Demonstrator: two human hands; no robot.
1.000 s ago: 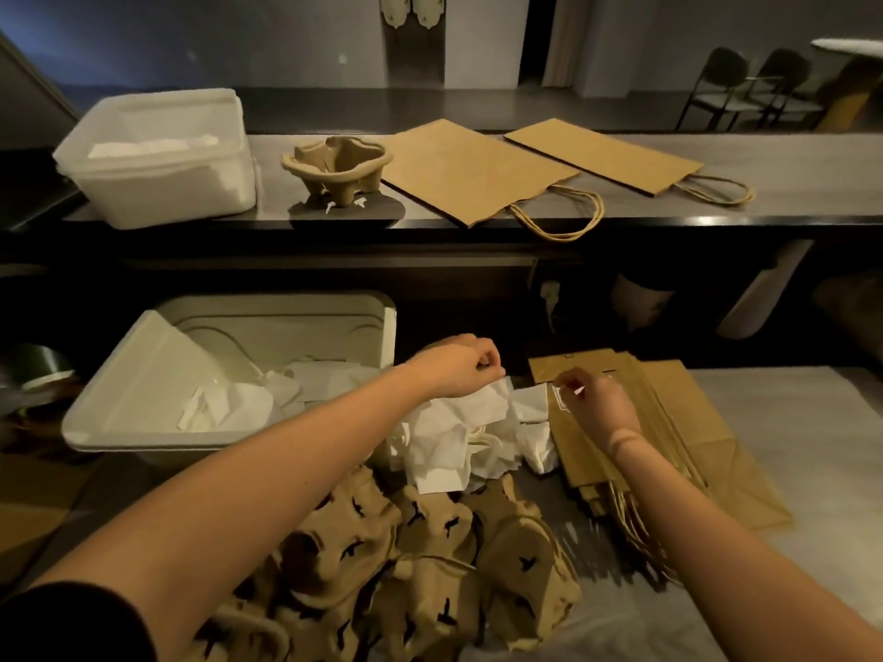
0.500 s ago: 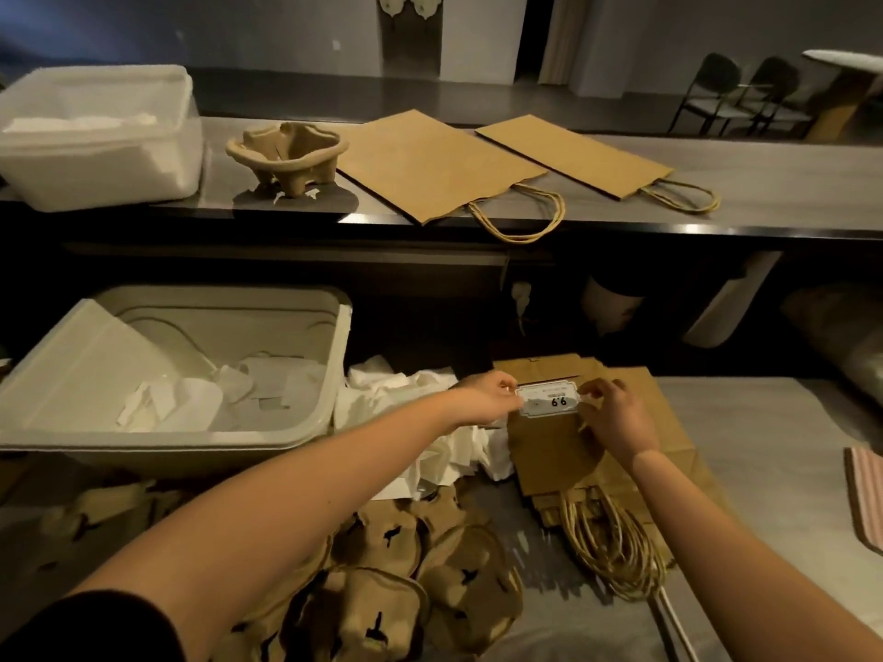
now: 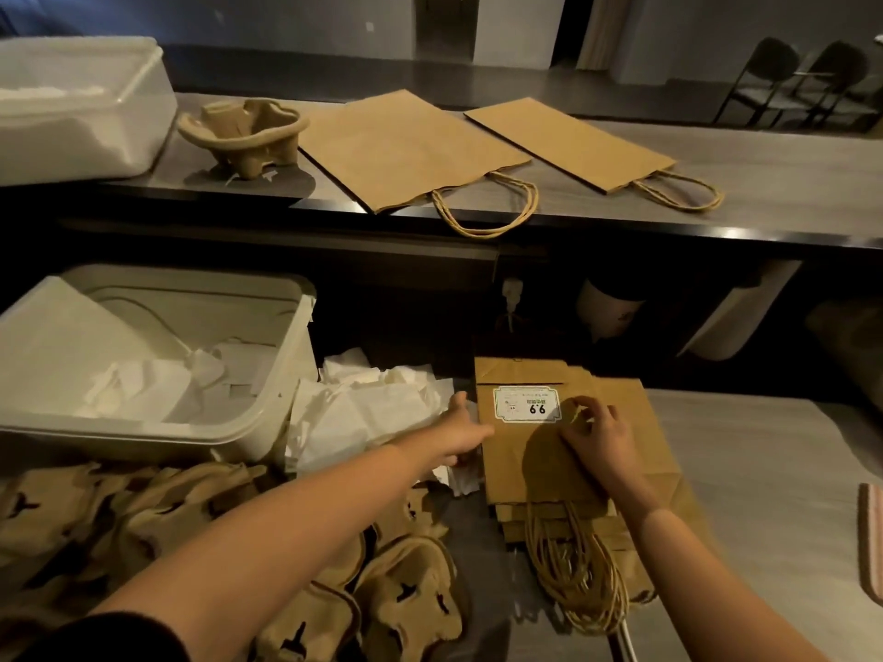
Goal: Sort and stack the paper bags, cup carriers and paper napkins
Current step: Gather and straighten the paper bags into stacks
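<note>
Bags: flat stack on the lower counter, centre-right, twine handles bunched at the near end. On the top bag is a white label w/ "9.9", upside down from here. R hand sits on the top bag just right of the label, fingers bent, tips near the thumb. Can't tell if it pinches anything or only touches paper. L hand is at the stack's left edge, fingers fairly straight & relaxed, grasping nothing, tips touching the bag edge, palm over the napkins.

Napkins: loose white heap btwn the stack & a white bin, touching both. More white paper lies inside the bin, incl. a large sheet leaning on its left wall.

Carriers: brown pulp, jumbled heap in front of the bin & napkins, under the L forearm, running to the near edge of view.

Upper shelf, behind & above: translucent tub at far left w/ white stuff inside. Beside it is a lone carrier, wells up. Then come a wide bag & a narrower bag, both flat, apart, handles toward the person. The wide bag's handles overhang the shelf edge. Striped cloth at the counter's right edge. Chairs in the dim back right.
</note>
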